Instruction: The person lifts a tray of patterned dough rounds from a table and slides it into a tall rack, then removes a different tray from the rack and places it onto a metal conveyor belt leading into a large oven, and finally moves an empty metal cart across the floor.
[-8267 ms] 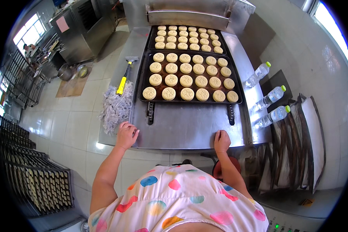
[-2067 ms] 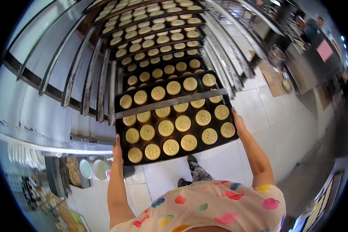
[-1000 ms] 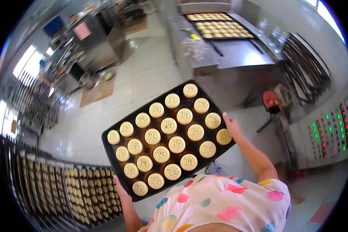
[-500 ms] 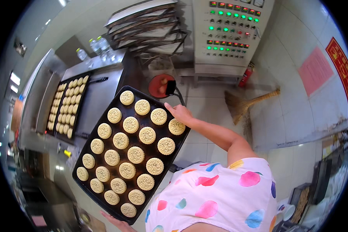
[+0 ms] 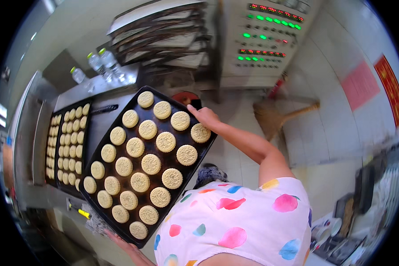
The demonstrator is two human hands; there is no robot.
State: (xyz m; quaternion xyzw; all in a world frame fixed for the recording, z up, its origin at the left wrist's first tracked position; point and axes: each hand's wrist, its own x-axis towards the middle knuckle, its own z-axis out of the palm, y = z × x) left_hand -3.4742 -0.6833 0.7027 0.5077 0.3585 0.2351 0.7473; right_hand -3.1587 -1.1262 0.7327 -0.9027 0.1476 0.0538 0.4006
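A large dark baking tray (image 5: 121, 153) is held at a slant in front of me. Several round, pale pastries (image 5: 151, 164) with pressed patterns lie on it in rows. My right hand (image 5: 205, 117) grips the tray's far right corner, thumb side on the rim, its other fingers partly hidden. At the near corner, my left hand (image 5: 122, 243) bears the tray from below, its fingers partly covered by the edge. The tray's left side overlaps a metal counter (image 5: 105, 126), where another black tray (image 5: 85, 142) of small round pastries sits beside a similar one.
Clear bottles (image 5: 111, 64) with yellow-green caps stand on the counter's far end, near a stack of worn trays (image 5: 159, 40). A control cabinet (image 5: 255, 71) with lit lamps is ahead. To the right, a straw broom (image 5: 270, 120) leans by the tiled wall. A red basin (image 5: 185, 95) shows behind the tray.
The held tray has come closer to the counter on the left, both hands keeping their hold. My view has shifted, and a shoe now shows below the tray's right side.
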